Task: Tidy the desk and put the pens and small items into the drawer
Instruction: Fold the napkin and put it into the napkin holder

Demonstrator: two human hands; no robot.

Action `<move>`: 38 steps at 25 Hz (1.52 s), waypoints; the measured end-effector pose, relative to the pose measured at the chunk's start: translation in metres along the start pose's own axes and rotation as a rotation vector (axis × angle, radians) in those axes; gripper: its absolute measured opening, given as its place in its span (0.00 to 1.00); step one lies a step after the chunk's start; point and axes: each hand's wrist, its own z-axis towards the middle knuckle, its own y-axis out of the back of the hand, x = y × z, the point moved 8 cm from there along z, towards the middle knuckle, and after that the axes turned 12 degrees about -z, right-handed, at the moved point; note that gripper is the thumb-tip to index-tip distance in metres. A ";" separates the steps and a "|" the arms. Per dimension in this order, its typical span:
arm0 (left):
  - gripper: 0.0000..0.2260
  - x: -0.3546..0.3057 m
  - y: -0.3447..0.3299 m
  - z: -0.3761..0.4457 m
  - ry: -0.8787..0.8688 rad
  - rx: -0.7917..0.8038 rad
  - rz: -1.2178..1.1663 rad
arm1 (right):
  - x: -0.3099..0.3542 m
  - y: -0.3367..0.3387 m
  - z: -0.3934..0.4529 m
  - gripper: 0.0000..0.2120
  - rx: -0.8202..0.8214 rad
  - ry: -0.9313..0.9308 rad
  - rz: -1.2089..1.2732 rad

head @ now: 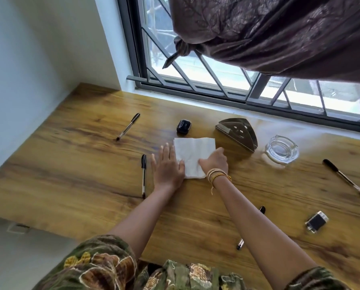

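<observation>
A white paper napkin (193,151) lies flat on the wooden desk (80,168). My left hand (168,166) rests flat on its left edge, fingers spread. My right hand (215,161) presses on its right side, fingers curled over the paper. Black pens lie scattered: one at the far left (128,126), one beside my left hand (143,175), one at the right (343,176), and one partly hidden under my right forearm (240,244). A small black case (183,127) sits beyond the napkin. A black and silver lighter (316,222) lies at the near right.
A metal napkin holder (237,132) stands right of the napkin, with a glass ashtray (282,149) further right. A barred window (196,80) runs along the desk's far edge, and a tied-up brown curtain (269,32) hangs above. A white wall borders the left.
</observation>
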 end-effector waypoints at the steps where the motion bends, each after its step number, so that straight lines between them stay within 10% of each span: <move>1: 0.30 0.000 0.001 -0.001 -0.002 -0.006 -0.003 | -0.003 -0.002 0.004 0.30 0.051 -0.036 0.041; 9: 0.30 0.001 0.001 -0.001 -0.010 -0.025 -0.004 | 0.014 0.000 -0.001 0.26 -0.002 0.193 0.271; 15: 0.27 0.001 0.003 -0.001 -0.017 -0.047 -0.040 | -0.004 0.009 0.000 0.33 -0.141 -0.025 0.404; 26: 0.26 -0.005 0.031 0.031 0.136 -0.162 -0.829 | 0.022 0.020 0.015 0.09 0.197 0.210 0.661; 38: 0.30 -0.058 -0.019 0.012 0.671 0.666 -1.881 | 0.025 0.048 0.012 0.19 0.642 0.283 1.113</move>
